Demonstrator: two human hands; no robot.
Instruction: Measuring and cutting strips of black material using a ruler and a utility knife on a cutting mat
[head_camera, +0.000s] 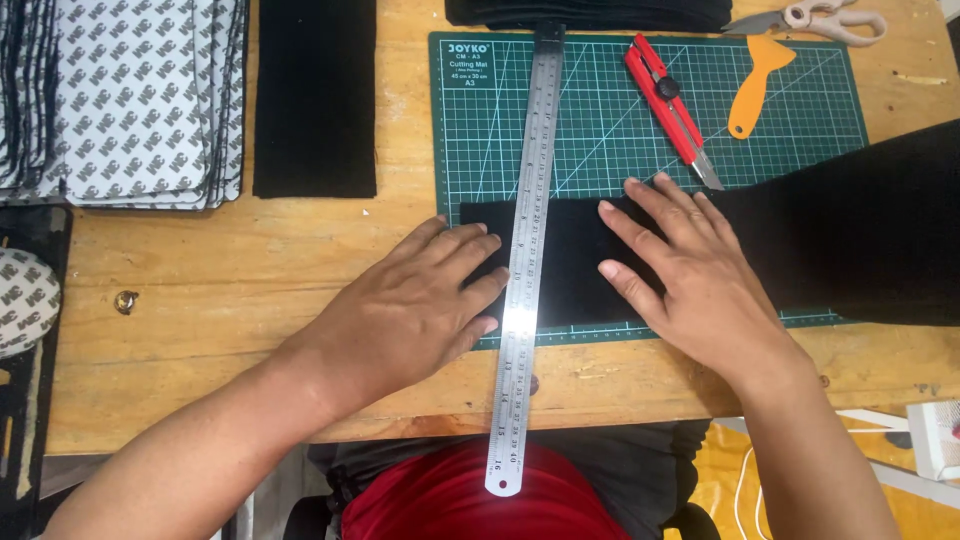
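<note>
Flat on the green gridded cutting mat (800, 110), a long strip of black felt-like fabric (860, 240) runs from the mat's near-left part out past its right edge. Across it lies a long steel ruler (527, 240), set square to the strip; its far end reaches the mat's far edge and its near end overhangs the near edge of the wooden workbench (220, 290).

The left hand (415, 310) lies palm down with fingers spread, fingertips against the ruler's left side and on the strip's short end. It grips nothing and seems to press the ruler and cloth down so neither slips. The right hand (690, 265) is likewise open and flat, spread on the fabric just right of the ruler, apparently smoothing it and keeping it taut against the mat.

Near the mat's far-right part a red utility knife (672, 105) rests blade towards the right hand, close beside its fingertips. An orange plastic scraper (755, 85) lies just beyond, with pale-handled scissors (815, 18) at the bench's far-right corner.

Towards the far-left corner sit stacks of white printed backing sheets (140, 100) and a cut black rectangle (315, 95), set aside from the mat.
</note>
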